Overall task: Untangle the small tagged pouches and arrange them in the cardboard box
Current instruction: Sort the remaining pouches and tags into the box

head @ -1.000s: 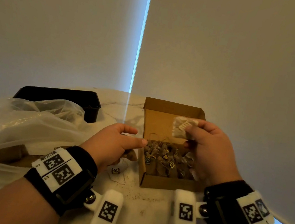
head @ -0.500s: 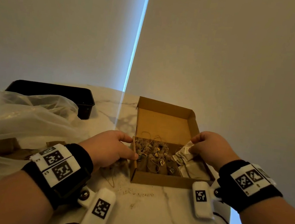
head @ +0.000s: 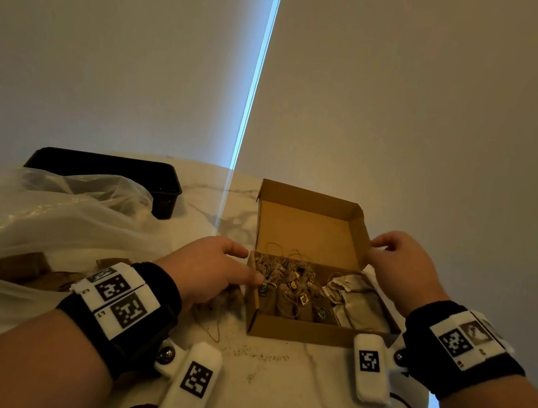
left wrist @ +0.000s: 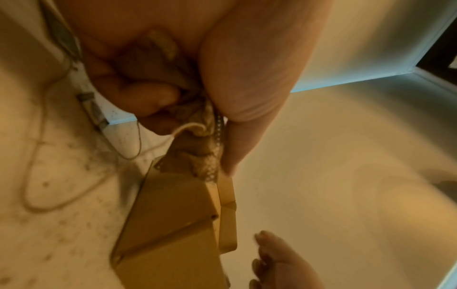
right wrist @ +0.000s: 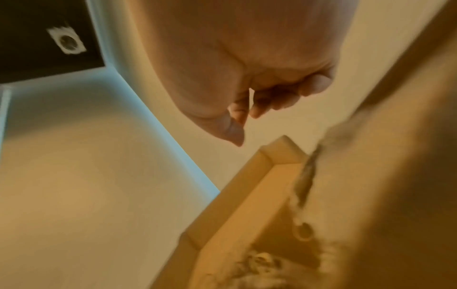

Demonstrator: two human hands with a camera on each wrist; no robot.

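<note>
The open cardboard box (head: 298,330) stands mid-table with its lid upright. Several small brown tagged pouches (head: 285,296) with tangled strings fill its left part; pale paper packets (head: 354,302) lie in its right part. My left hand (head: 214,265) rests against the box's left wall, thumb stretched along it. In the left wrist view its fingers curl round a brown pouch (left wrist: 195,156) right at the box (left wrist: 173,215) edge. My right hand (head: 401,264) hovers by the lid's right flap, fingers curled and holding nothing (right wrist: 247,88).
A black tray (head: 103,166) sits at the back left, a crumpled clear plastic bag (head: 51,218) with brown items in front of it. A loose string (head: 212,327) and crumbs (head: 257,354) lie on the marble table. The table's round edge runs close on the right.
My right hand lowered a pale packet into the box's right part, let go of it and moved up beside the lid's right flap. The left hand stayed at the left wall.
</note>
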